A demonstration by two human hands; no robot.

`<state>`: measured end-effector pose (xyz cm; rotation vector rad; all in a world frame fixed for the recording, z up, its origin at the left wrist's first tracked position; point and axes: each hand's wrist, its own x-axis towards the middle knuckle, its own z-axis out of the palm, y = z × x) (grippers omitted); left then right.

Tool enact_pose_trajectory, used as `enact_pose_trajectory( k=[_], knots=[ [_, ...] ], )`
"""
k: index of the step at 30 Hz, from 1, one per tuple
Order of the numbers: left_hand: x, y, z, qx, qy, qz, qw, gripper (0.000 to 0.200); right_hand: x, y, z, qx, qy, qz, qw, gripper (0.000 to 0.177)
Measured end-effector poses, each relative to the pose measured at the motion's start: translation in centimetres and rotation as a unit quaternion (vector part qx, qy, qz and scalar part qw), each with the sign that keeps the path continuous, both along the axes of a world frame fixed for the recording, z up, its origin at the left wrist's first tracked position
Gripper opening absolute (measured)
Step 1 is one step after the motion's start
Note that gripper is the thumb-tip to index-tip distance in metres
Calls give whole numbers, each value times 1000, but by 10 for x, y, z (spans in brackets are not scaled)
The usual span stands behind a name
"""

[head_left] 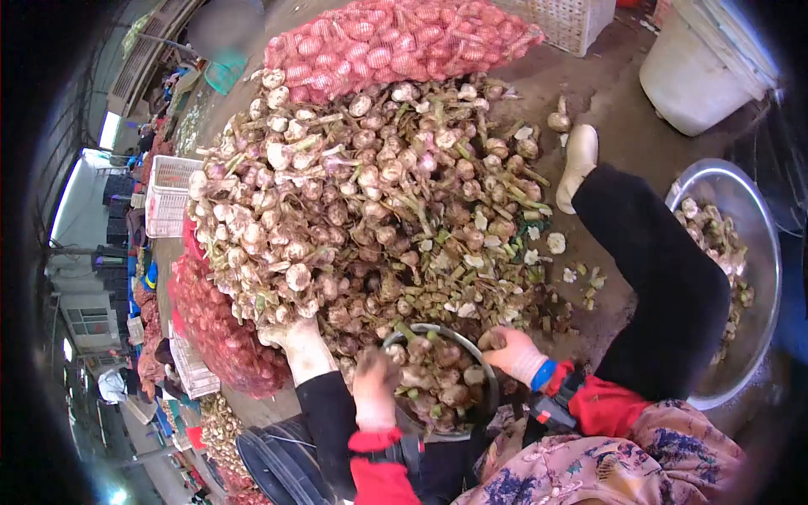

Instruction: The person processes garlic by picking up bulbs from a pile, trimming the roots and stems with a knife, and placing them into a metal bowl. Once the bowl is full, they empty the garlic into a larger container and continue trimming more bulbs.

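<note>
Brown floor [619,93]; garlic heap [362,194]; bowl [492,402] of bulbs [446,379] between your blurred left hand [375,389] and curled right hand [513,353], both grips unclear.

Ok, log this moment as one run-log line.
left hand: blurred, at left of bowl | right hand: by bowl's right rim | bowl: garlic bulbs inside | garlic heap: beyond bowl | grips: unclear

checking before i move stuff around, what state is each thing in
small round metal bowl: well filled with garlic
wide silver metal basin: partly filled with garlic
loose heap of pale garlic: unbagged, many stems attached
long red mesh sack at top: filled, lying down
bulging red mesh sack at left: filled
white plastic bucket: contents hidden
left hand: blurred, grip unclear
right hand: fingers curled, grip unclear
</note>
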<state>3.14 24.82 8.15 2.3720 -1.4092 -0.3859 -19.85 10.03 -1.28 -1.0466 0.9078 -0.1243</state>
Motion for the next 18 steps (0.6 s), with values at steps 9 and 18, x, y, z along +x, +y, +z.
enact_pose_trajectory(
  k=[9,18],
  knots=[
    [98,-169,-157,233,-20,294,927,42,11,-26,25,100,7,-5,995,29],
    [33,-106,-41,-30,474,165,864,28,14,-30,32,72,-84,-157,981,38]
  ],
)
